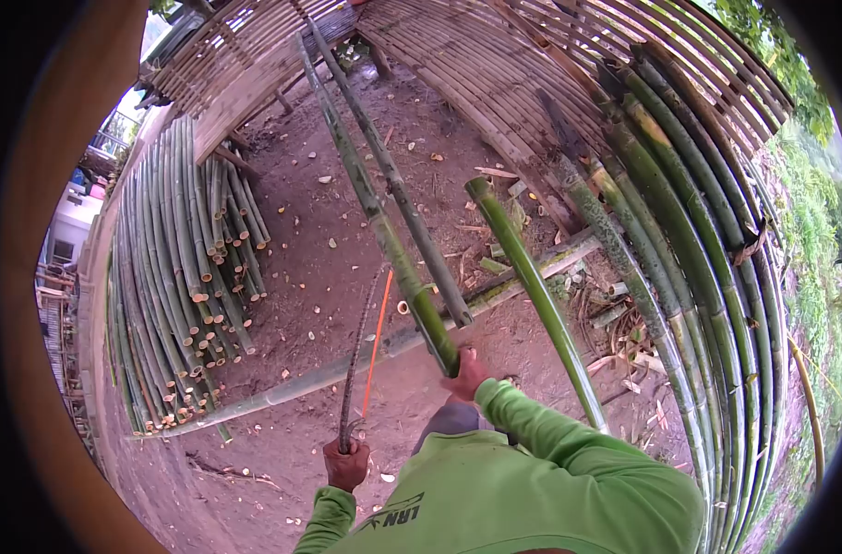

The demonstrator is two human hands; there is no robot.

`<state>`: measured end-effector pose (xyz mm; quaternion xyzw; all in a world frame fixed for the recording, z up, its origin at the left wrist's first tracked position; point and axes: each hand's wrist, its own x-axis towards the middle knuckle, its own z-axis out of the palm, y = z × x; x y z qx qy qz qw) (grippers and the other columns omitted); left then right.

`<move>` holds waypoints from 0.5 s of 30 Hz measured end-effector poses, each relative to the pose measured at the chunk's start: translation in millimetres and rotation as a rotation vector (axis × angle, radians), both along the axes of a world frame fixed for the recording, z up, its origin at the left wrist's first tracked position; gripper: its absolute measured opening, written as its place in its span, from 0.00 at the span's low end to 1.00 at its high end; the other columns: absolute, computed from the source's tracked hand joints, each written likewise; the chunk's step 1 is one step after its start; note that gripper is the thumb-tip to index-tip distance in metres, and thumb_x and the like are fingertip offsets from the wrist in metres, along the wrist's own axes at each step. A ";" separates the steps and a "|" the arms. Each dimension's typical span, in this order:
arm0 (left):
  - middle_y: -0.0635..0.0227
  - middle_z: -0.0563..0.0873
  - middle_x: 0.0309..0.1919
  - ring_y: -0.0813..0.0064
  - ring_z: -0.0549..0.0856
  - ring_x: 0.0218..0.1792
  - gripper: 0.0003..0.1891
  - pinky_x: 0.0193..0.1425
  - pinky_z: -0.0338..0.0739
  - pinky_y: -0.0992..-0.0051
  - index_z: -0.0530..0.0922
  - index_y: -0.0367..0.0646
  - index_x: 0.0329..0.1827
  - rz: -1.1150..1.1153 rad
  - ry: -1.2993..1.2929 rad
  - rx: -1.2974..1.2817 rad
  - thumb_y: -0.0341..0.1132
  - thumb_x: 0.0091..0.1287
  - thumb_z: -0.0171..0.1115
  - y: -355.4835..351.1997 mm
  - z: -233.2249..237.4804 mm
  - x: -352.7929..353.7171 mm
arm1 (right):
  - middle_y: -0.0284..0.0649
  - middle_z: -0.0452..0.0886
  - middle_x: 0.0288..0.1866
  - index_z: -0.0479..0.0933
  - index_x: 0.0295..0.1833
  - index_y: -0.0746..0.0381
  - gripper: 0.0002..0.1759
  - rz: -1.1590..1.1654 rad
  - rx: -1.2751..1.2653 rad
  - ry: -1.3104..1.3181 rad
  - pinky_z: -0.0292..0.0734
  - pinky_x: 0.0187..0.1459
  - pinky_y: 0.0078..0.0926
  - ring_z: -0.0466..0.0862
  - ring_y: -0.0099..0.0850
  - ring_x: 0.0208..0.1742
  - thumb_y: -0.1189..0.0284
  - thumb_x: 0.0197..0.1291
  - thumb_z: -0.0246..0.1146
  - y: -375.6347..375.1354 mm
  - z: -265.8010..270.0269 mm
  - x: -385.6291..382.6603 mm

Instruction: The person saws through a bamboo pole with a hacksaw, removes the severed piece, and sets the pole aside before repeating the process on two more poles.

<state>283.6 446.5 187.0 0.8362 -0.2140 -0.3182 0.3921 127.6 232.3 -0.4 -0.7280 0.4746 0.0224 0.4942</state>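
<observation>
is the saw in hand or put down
In hand: the left hand is closed around the saw's lower end, with its orange blade angled up and away from the person.

Left hand [347, 463] covers the saw's [354, 369] grip. Right hand [469, 374] hides part of the held pole's [393, 245] near end. Green sleeve [569, 429] blocks the leaning pole's [530, 277] lower end. Pole stack [707, 277] at the ground's right edge gets cropped at bottom, slatted platform [458, 55] at top.
</observation>
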 end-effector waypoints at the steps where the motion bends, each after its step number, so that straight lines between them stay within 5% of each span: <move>1: 0.78 0.71 0.14 0.88 0.67 0.18 0.17 0.21 0.62 0.79 0.62 0.45 0.16 0.005 0.005 -0.011 0.22 0.53 0.61 0.2 -3.3 0.3 | 0.60 0.79 0.46 0.68 0.56 0.67 0.37 0.027 -0.002 -0.047 0.73 0.56 0.45 0.78 0.56 0.52 0.56 0.42 0.69 3.8 -6.4 -3.0; 3: 0.78 0.71 0.14 0.88 0.67 0.18 0.16 0.21 0.62 0.79 0.62 0.45 0.16 -0.020 -0.018 -0.019 0.22 0.53 0.61 -0.8 -8.1 -0.4 | 0.58 0.79 0.47 0.68 0.57 0.65 0.37 0.081 -0.004 -0.142 0.75 0.52 0.44 0.79 0.55 0.51 0.57 0.42 0.71 3.7 -20.0 -19.6; 5: 0.78 0.71 0.14 0.88 0.67 0.18 0.16 0.21 0.62 0.79 0.62 0.45 0.16 -0.043 -0.034 0.003 0.22 0.53 0.62 2.2 -7.6 0.4 | 0.54 0.79 0.49 0.69 0.58 0.62 0.39 -0.178 -0.203 -0.257 0.76 0.52 0.43 0.79 0.52 0.52 0.58 0.40 0.73 1.3 -25.3 -75.2; 8: 0.78 0.70 0.13 0.88 0.67 0.18 0.16 0.21 0.62 0.79 0.63 0.45 0.16 -0.060 -0.039 0.019 0.24 0.52 0.63 1.0 -11.9 -3.7 | 0.51 0.71 0.57 0.67 0.61 0.61 0.47 -0.375 -0.361 0.091 0.68 0.62 0.40 0.71 0.50 0.58 0.61 0.31 0.78 -13.3 -4.8 -191.1; 10: 0.78 0.70 0.13 0.88 0.67 0.18 0.16 0.21 0.62 0.79 0.63 0.46 0.15 -0.090 -0.048 0.071 0.25 0.53 0.63 -2.0 -13.9 -6.4 | 0.50 0.73 0.55 0.63 0.63 0.60 0.53 -0.363 -0.398 0.511 0.71 0.58 0.41 0.74 0.50 0.56 0.59 0.27 0.80 0.3 -35.8 -252.6; 13: 0.71 0.71 0.12 0.81 0.69 0.16 0.13 0.21 0.64 0.75 0.66 0.43 0.16 -0.177 -0.136 0.176 0.28 0.52 0.62 -16.7 -18.9 -10.0 | 0.49 0.79 0.50 0.68 0.60 0.61 0.48 -0.458 0.060 0.477 0.74 0.56 0.40 0.79 0.48 0.53 0.61 0.27 0.79 9.6 -102.0 -312.6; 15: 0.64 0.73 0.11 0.74 0.71 0.13 0.11 0.21 0.66 0.71 0.69 0.40 0.17 -0.246 -0.233 0.250 0.30 0.52 0.61 -32.1 -19.9 -7.8 | 0.49 0.80 0.51 0.69 0.60 0.61 0.47 -0.401 0.103 0.559 0.73 0.58 0.40 0.78 0.47 0.56 0.59 0.28 0.78 -1.0 -126.9 -325.2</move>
